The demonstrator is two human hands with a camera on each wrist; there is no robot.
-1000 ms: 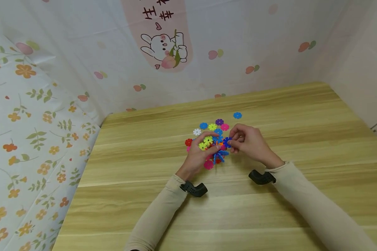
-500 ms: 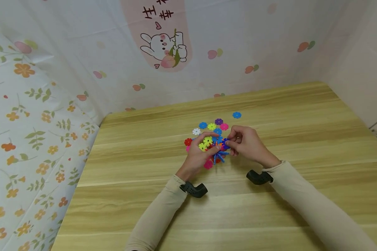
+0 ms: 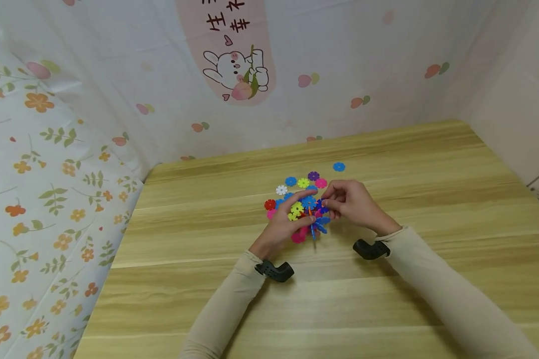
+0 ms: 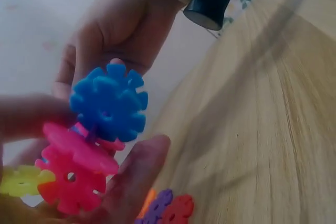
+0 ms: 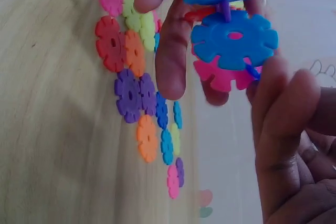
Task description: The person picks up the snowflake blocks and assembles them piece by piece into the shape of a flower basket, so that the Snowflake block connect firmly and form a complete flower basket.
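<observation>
Two hands on one build: a cluster of interlocked flower-shaped plastic discs, mostly blue and pink (image 4: 107, 103), held up off the wood-grain table (image 3: 184, 249), toward the far edge and well in from both far corners.

Left hand (image 3: 278, 227) grips the cluster, thumb on the near side, fingers curved round the far side. Right hand (image 3: 355, 203) pinches a dark blue notched plastic disc (image 3: 321, 206) between thumb and fingers, at the cluster's right side. Disc seems to touch the cluster, but fingers cover the joint; can't confirm it's slotted in.

Loose stock lies on the table, below the hands and on toward the far edge: red flower-shaped plastic disc (image 3: 270, 205) leftmost, white flower-shaped plastic disc (image 3: 281, 190) near it, then yellow-green flower-shaped plastic disc (image 3: 303, 183). Purple flower-shaped plastic disc (image 3: 313, 175) is just beside a pink flower-shaped plastic disc (image 3: 321, 183). A light blue flower-shaped plastic disc (image 3: 339, 166) sits closest to the far edge, apart from the rest, on the far-right-corner side.

White rabbit-print cloth (image 3: 350, 45) hangs behind the far edge; white floral cloth (image 3: 40, 199) along the left edge.
</observation>
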